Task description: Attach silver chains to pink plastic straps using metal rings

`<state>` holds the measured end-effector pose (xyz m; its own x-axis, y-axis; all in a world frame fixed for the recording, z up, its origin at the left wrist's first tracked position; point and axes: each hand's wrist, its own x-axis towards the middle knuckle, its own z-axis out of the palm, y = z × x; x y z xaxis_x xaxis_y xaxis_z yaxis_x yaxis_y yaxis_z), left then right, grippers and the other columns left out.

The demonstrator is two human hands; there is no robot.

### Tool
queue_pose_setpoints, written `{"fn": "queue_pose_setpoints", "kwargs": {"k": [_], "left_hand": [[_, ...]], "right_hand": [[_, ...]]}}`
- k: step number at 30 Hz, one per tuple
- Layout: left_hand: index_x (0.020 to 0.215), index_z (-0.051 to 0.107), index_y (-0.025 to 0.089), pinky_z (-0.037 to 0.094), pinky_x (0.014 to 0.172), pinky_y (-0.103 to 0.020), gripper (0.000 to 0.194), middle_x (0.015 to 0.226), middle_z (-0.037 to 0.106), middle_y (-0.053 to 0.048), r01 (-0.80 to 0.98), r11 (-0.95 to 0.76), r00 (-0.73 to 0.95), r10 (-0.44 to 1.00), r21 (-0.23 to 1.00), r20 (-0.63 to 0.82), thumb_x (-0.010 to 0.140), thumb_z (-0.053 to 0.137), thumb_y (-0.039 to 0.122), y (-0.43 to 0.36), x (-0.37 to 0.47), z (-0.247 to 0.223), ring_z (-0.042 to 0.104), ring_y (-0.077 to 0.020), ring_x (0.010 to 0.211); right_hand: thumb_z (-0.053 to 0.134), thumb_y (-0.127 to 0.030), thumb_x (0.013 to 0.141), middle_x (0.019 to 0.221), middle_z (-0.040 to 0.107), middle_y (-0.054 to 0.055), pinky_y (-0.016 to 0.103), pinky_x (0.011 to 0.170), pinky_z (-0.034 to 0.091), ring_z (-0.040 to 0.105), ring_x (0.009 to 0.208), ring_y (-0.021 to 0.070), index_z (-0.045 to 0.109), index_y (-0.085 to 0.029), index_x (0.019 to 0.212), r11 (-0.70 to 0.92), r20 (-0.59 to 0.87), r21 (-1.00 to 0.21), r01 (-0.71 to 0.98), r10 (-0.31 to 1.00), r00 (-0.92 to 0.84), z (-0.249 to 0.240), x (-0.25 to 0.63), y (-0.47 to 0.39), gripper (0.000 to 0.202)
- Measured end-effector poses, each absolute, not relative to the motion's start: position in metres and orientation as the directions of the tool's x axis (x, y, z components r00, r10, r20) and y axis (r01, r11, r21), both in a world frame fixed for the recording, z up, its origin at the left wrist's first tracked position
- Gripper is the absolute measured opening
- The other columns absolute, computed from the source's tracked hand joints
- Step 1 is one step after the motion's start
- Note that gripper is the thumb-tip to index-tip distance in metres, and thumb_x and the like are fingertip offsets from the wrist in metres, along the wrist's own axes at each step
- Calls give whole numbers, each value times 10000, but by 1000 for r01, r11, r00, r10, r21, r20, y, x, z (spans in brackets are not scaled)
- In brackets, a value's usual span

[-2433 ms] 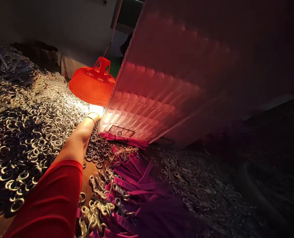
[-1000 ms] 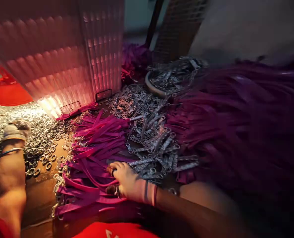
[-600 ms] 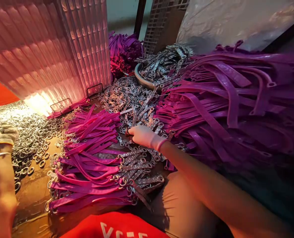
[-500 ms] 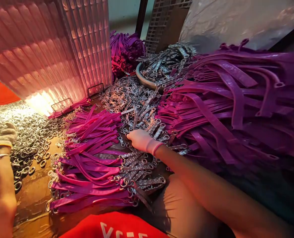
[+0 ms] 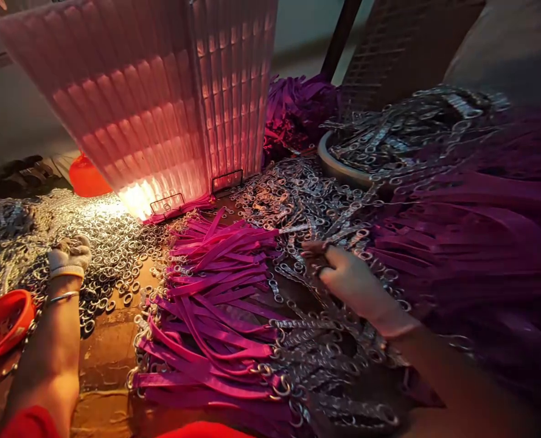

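Note:
My left hand (image 5: 70, 254), in a pale fingerless glove with a wristband, rests on the heap of small metal rings (image 5: 110, 249) at left. Its fingers are curled, and what lies in them is hidden. On the right, my right hand (image 5: 350, 283), also gloved, reaches over silvery metal link strips (image 5: 293, 194). Thumb and forefinger are bent and apart, with nothing plain between them. Between my hands lie magenta straps (image 5: 206, 328) in rows, rings at their left ends and link strips (image 5: 334, 365) joined at their right ends.
A tall ribbed translucent panel (image 5: 128, 91) stands behind, brightly lit at its base. A basin (image 5: 327, 152) heaped with link strips is at back right. Purple straps (image 5: 471, 243) pile up at right. An orange-red bowl (image 5: 5, 322) sits at left.
The view has swung left, so everything appears farther right. My left hand now shows whole on the rings. The right hand's fingers look more spread over the link strips.

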<state>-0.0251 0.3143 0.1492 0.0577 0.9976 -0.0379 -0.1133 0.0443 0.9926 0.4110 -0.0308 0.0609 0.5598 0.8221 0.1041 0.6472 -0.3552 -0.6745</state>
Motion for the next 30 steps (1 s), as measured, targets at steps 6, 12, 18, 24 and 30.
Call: {"fn": "queue_pose_setpoints", "kwargs": {"k": [6,12,18,24,30], "left_hand": [[762,510,122,226,341,-91,291,621,447,-1,-296,348,278,922,889,-268,950,298,59,232,37,124,351,-36,454],[884,609,116,232,307,-113,113,751,607,-30,-289,822,670,539,491,-509,772,595,112,95,134,81,462,-53,455],[905,715,105,335,405,-132,259,684,635,-18,-226,739,664,594,634,-455,660,740,182,46,166,55,500,-52,483],[973,706,123,300,401,-141,326,702,650,-29,-136,741,690,547,657,-474,663,745,218,52,157,45,525,-70,503],[911,681,108,216,366,-149,289,592,573,-4,74,613,717,515,787,-469,809,687,378,58,145,40,415,-44,406]], "right_hand": [[577,-293,705,883,702,57,398,820,520,642,806,211,643,-206,948,44,134,-987,157,763,633,60,375,-18,266],[570,-305,758,855,690,34,316,733,515,608,767,171,658,-205,959,-40,8,-992,120,925,379,68,302,-13,241],[609,-265,774,878,690,20,292,753,518,608,808,164,666,-200,972,-55,-31,-997,57,934,356,69,276,-31,216],[668,-261,703,818,635,0,278,678,507,573,725,140,645,-200,908,-66,-103,-994,-93,873,476,60,289,-32,215],[791,-357,597,706,589,-33,235,483,409,496,523,95,588,-195,875,-210,-362,-896,-392,855,370,68,302,-33,380]]}}
